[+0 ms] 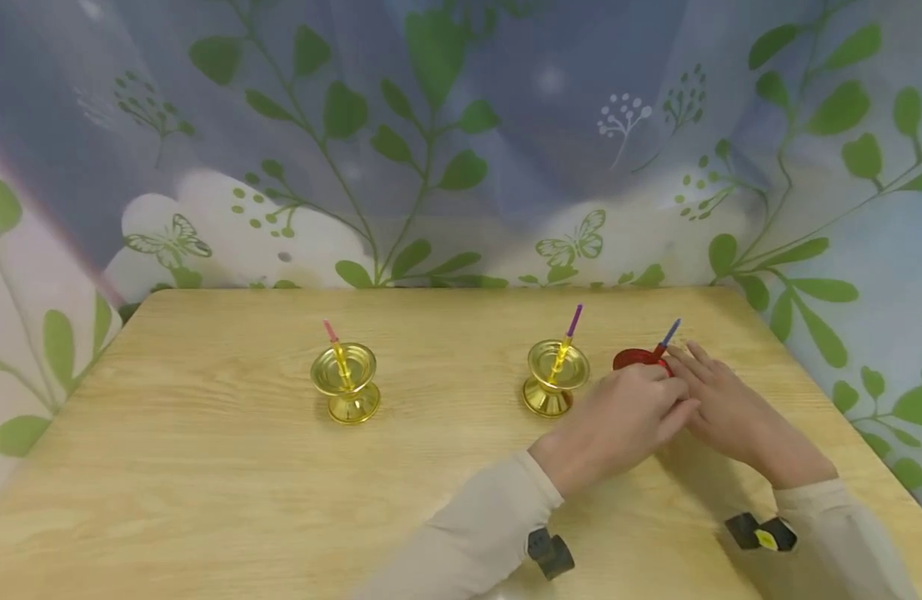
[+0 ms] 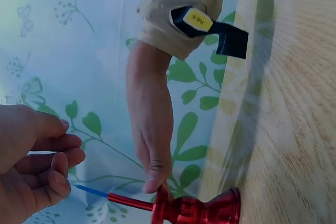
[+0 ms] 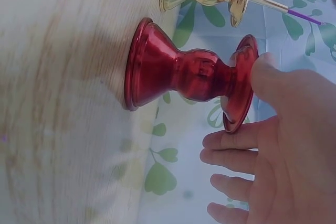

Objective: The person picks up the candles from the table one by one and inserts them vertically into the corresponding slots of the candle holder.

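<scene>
A shiny red candle holder (image 3: 202,74) stands upright on the wooden table near its right side. From its dish rises a red tube (image 2: 131,201) with a thin blue candle (image 2: 97,191) in it, slightly tilted. My right hand (image 1: 739,417) holds the dish by its rim, thumb on one edge and index finger on the opposite one; the other fingers stretch out free. Close to the blue candle's tip is my left hand (image 2: 34,161), its fingers loosely bent and holding nothing. In the head view the left hand covers most of the red holder.
Just left of the red holder stands a gold candle holder (image 1: 548,398) with a purple candle (image 1: 575,321). Another gold candle holder (image 1: 353,406), with a pink candle (image 1: 330,331), is farther left. A leaf-patterned curtain (image 1: 431,167) hangs behind the table (image 1: 243,500).
</scene>
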`<state>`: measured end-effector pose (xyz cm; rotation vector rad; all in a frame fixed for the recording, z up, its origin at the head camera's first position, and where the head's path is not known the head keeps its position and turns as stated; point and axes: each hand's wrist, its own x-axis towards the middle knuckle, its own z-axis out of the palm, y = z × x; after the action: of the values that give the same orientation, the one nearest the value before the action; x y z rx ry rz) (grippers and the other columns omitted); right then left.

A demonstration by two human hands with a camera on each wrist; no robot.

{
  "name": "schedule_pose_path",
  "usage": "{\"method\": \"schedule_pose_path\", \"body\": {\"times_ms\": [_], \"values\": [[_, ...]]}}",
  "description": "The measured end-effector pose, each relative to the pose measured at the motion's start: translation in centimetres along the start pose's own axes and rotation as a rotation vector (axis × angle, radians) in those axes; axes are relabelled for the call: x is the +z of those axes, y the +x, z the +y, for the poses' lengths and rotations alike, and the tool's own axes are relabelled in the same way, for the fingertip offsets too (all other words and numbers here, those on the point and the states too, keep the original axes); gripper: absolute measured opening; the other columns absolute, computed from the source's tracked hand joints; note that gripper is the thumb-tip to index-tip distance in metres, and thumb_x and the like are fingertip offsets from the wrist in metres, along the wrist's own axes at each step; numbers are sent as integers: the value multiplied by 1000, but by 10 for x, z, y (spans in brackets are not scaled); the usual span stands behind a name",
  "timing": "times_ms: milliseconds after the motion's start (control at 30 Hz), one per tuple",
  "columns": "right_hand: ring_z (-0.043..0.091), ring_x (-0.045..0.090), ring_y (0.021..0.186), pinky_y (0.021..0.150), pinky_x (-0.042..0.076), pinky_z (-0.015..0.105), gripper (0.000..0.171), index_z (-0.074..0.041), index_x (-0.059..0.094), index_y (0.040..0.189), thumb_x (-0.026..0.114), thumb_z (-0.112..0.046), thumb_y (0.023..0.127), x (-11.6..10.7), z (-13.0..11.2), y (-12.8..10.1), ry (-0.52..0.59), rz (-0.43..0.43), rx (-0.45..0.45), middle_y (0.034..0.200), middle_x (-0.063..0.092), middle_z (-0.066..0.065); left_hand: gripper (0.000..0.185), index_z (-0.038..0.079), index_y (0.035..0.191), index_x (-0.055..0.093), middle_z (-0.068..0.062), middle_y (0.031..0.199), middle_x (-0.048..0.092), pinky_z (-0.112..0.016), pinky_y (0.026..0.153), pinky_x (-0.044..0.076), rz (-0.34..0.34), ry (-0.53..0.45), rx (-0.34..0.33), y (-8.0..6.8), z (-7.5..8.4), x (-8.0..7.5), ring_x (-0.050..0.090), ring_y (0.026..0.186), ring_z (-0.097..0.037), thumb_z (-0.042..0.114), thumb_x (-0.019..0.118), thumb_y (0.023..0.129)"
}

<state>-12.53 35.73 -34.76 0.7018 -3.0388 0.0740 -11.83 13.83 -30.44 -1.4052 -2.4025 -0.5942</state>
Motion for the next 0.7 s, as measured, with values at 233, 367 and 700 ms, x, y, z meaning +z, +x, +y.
{"method": "schedule_pose_path", "body": {"times_ms": [233, 367, 700], "values": [[52, 15, 139, 105, 22, 67, 69, 15, 33, 141, 52, -37, 100, -12, 0, -2, 133, -47, 141, 148, 27, 35, 19, 9, 109, 70, 2, 99, 65, -10, 82, 45, 74, 42, 68, -38, 1, -37, 59, 90, -7, 14, 54, 99], [52, 13, 139, 104, 22, 69, 74, 14, 32, 142, 46, -45, 101, -16, 4, -10, 150, -47, 196, 147, 25, 37, 13, 5, 102, 69, -3, 98, 65, -14, 82, 48, 218, -17, 103, -69, -10, -59, 61, 90, -13, 6, 59, 94], [53, 13, 139, 104, 21, 68, 72, 13, 32, 143, 46, -43, 101, -13, 4, -15, 137, -25, 178, 148, 26, 35, 29, -1, 97, 69, -10, 96, 67, -32, 77, 55, 456, 69, -96, -176, -63, -110, 63, 89, -23, 23, 53, 99]]}}
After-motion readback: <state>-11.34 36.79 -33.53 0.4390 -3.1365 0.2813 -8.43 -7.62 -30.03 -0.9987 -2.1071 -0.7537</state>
